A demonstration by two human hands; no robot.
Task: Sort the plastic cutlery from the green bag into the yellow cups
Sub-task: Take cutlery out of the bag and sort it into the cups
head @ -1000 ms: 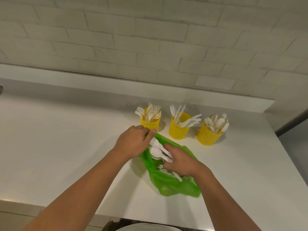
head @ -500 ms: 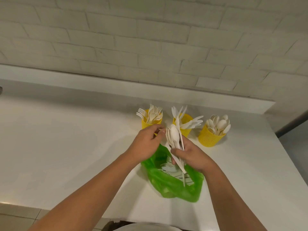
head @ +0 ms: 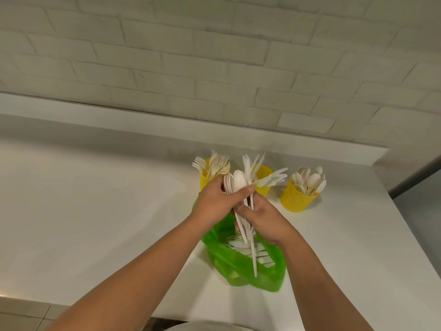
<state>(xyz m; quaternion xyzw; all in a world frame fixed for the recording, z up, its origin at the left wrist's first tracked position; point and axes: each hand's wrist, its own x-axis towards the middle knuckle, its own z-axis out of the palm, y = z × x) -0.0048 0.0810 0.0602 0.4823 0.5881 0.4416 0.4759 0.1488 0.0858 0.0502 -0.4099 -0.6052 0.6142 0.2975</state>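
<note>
A bunch of white plastic spoons (head: pixel 236 182) stands upright above the open green bag (head: pixel 241 266). My right hand (head: pixel 265 218) grips the handles low down. My left hand (head: pixel 216 199) pinches the bunch just under the spoon bowls. More white cutlery lies inside the bag. Behind the hands stand three yellow cups: the left cup (head: pixel 205 175) holds forks, the middle cup (head: pixel 263 187) holds knives, the right cup (head: pixel 297 199) holds spoons.
Everything sits on a white counter (head: pixel 95 211) against a white brick wall (head: pixel 214 56). The counter's right edge (head: pixel 405 223) runs close to the spoon cup. The near edge lies below my forearms.
My right hand pulled a bunch of spoons out of the bag and raised it. My left hand left the bag's rim and took hold of the bunch near the bowls.
</note>
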